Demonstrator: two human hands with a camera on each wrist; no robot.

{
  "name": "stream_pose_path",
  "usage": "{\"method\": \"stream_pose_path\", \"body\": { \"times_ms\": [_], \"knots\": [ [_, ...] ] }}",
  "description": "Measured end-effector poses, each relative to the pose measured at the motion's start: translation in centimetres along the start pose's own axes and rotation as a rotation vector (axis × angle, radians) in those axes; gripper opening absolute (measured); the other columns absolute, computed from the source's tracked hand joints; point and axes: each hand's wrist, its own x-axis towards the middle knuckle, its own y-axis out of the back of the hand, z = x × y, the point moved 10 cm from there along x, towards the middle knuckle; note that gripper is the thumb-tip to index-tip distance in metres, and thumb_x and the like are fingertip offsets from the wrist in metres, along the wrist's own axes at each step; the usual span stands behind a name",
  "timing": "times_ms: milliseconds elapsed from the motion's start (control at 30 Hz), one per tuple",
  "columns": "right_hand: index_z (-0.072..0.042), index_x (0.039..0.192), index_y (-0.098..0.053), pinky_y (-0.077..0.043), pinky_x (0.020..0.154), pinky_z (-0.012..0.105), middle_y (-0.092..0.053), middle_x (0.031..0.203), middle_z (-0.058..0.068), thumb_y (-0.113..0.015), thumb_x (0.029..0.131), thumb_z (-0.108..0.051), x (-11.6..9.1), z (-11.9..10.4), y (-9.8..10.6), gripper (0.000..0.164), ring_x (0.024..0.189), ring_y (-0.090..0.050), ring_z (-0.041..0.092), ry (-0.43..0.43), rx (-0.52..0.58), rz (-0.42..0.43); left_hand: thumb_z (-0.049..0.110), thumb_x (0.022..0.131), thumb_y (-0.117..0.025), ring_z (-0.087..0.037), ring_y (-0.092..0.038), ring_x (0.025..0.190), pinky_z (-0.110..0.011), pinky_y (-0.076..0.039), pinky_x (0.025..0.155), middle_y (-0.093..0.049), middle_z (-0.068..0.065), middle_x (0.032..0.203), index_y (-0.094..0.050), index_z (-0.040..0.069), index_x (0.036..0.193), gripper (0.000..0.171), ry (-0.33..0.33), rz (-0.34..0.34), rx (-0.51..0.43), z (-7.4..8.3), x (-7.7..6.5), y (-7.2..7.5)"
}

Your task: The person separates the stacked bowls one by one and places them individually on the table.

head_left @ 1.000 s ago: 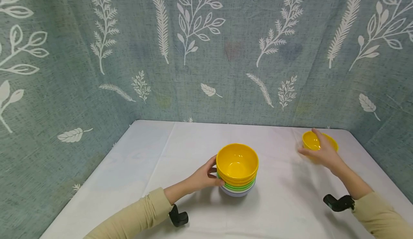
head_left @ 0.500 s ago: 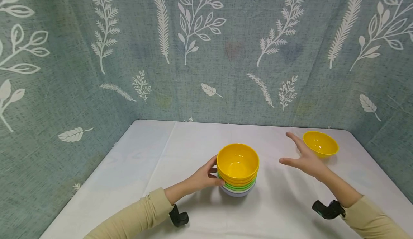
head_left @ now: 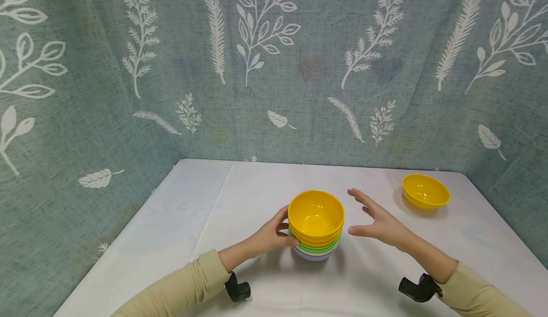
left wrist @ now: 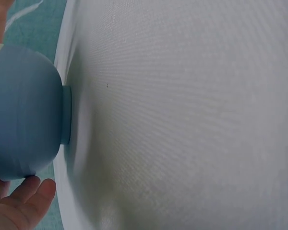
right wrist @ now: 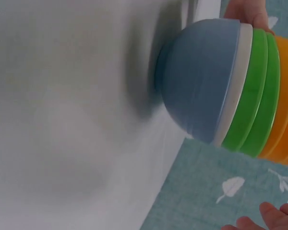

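Note:
A stack of nested bowls (head_left: 316, 214) stands upright on the white-covered table, yellow on top, then green, white and a blue-grey bowl (left wrist: 26, 110) at the bottom. My left hand (head_left: 271, 235) holds the stack from its left side, thumb low in front and fingers behind; the left wrist view shows those fingertips (left wrist: 41, 196) against the blue-grey bowl. To the right of the stack, apart from it, my right hand (head_left: 381, 224) hovers with thumb and fingers spread and nothing in it. A separate yellow bowl (head_left: 425, 192) sits upright at the back right.
The white tablecloth (head_left: 252, 183) covers the table. A grey-green curtain (head_left: 299, 117) with white leaf prints stands behind and at both sides. Each wrist carries a small black camera (head_left: 237, 288).
My right hand has moved away from the yellow bowl at the back right, leaving it on the table, and has come left toward the stack. My left hand stays at the stack.

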Motion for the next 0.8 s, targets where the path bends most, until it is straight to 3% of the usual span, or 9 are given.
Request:
{"method": "stream_pose_path", "body": {
  "times_ms": [500, 800],
  "knots": [
    [-0.008, 0.145, -0.021, -0.018, 0.104, 0.061, -0.021, 0.149, 0.019, -0.073, 0.076, -0.032, 1.3, -1.1, -2.2, 0.090, 0.134, -0.018, 0.042, 0.048, 0.029, -0.059, 0.046, 0.080, -0.066, -0.026, -0.047, 0.119, -0.033, -0.044, 0.092, -0.031, -0.012, 0.144, -0.016, 0.019, 0.146, 0.087, 0.023, -0.002, 0.012, 0.0, -0.2, -0.1],
    [-0.006, 0.145, -0.017, -0.021, 0.103, 0.062, -0.019, 0.149, 0.019, -0.075, 0.074, -0.032, 1.7, -1.4, -3.5, 0.095, 0.134, -0.018, 0.043, 0.027, 0.041, -0.100, 0.047, 0.078, -0.067, -0.024, -0.047, 0.119, -0.032, -0.044, 0.092, -0.030, -0.009, 0.146, -0.016, 0.022, 0.146, 0.088, 0.038, 0.000, 0.005, -0.1, -0.3, 0.0]
  ]
}}
